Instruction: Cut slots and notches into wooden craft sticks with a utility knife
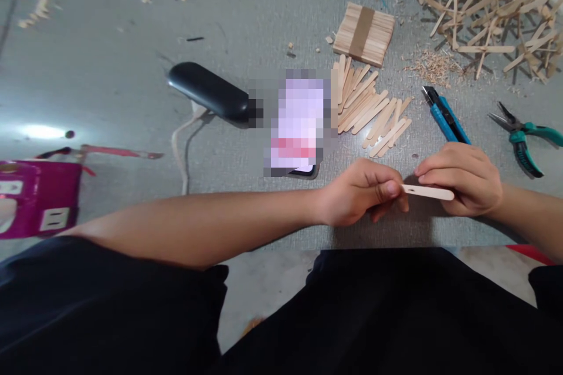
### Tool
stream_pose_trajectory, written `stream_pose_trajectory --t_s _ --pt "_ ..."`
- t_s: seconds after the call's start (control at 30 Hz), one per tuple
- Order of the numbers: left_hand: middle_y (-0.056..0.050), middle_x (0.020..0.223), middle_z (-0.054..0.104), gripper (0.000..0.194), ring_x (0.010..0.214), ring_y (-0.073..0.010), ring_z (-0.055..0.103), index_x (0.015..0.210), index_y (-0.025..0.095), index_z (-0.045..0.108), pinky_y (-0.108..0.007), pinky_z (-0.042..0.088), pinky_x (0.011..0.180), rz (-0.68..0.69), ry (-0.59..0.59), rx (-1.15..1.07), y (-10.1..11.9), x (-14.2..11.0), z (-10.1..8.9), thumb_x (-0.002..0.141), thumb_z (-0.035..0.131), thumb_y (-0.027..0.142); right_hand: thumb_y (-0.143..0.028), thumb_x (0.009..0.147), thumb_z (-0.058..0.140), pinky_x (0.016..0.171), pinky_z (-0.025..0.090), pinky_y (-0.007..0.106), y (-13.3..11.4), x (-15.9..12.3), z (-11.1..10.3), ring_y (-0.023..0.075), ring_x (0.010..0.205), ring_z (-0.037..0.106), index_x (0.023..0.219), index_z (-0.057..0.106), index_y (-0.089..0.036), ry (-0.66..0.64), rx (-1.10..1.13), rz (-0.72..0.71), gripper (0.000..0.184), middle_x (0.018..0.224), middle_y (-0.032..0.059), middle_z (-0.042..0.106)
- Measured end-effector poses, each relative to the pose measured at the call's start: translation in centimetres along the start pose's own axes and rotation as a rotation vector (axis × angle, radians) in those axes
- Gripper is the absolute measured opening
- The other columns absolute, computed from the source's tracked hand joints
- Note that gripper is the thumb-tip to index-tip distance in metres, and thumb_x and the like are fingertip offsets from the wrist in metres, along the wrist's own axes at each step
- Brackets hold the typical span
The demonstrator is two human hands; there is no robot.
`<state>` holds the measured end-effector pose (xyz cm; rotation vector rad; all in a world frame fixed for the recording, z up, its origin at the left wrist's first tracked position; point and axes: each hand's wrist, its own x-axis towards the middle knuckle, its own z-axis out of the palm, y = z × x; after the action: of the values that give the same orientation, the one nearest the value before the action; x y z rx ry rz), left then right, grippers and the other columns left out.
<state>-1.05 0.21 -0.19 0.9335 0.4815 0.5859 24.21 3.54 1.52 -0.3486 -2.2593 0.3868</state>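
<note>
My left hand (367, 190) pinches one end of a wooden craft stick (428, 192) between thumb and fingers. The stick points to the right and has a small dark mark near the pinch. Its rounded free end overlaps my right hand (468, 179) in the view. That hand is closed, with its fingers curled together; whatever they hold is hidden. Just beyond it lies a blue utility knife (447, 116), its black tip pointing away. Pliers (521, 137) with teal handles rest to the right, jaws slightly apart. Loose craft sticks (365, 106) are spread past my left hand.
A banded bundle of craft sticks (378, 35) lies farther back. At the far right is a heap of joined sticks (488, 12), with wood shavings (435, 66) beside it. A blurred phone (299, 123), a dark case (209, 91) with a cable, and a purple power strip (39, 199) are leftward.
</note>
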Motion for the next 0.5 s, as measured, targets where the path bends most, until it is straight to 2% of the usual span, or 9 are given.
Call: stream_pose_trajectory --t_s 0.2,0.37,0.5 --pt "-0.001 0.063 0.065 0.060 0.047 -0.0072 0.051 0.085 0.010 0.078 -0.017 0.038 0.043 -0.001 -0.020 0.027 0.1 -0.1 -0.1 0.101 0.079 0.068 -0.022 0.110 0.066 0.069 0.062 0.033 -0.1 -0.1 -0.3 0.0185 0.078 0.075 0.110 0.072 -0.015 -0.043 0.028 -0.013 0.008 0.097 0.0108 0.083" --pt "0.000 0.058 0.061 0.067 0.046 -0.0076 0.051 0.085 0.010 0.077 -0.018 0.037 0.044 -0.015 -0.037 0.078 0.4 -0.1 -0.1 0.100 0.075 0.076 -0.026 0.114 0.062 0.074 0.063 0.033 -0.3 0.0 -0.7 0.0187 0.088 0.078 0.116 0.070 -0.015 -0.137 0.000 -0.023 0.014 0.102 0.0128 0.084" --pt "0.001 0.058 0.061 0.068 0.046 -0.0078 0.051 0.085 0.011 0.077 -0.019 0.039 0.046 -0.023 -0.042 0.102 0.7 0.0 0.0 0.099 0.074 0.078 -0.026 0.116 0.058 0.069 0.060 0.033 -0.2 0.0 -1.1 0.0181 0.085 0.078 0.119 0.070 -0.015 -0.192 -0.049 -0.054 0.016 0.106 0.0129 0.086"
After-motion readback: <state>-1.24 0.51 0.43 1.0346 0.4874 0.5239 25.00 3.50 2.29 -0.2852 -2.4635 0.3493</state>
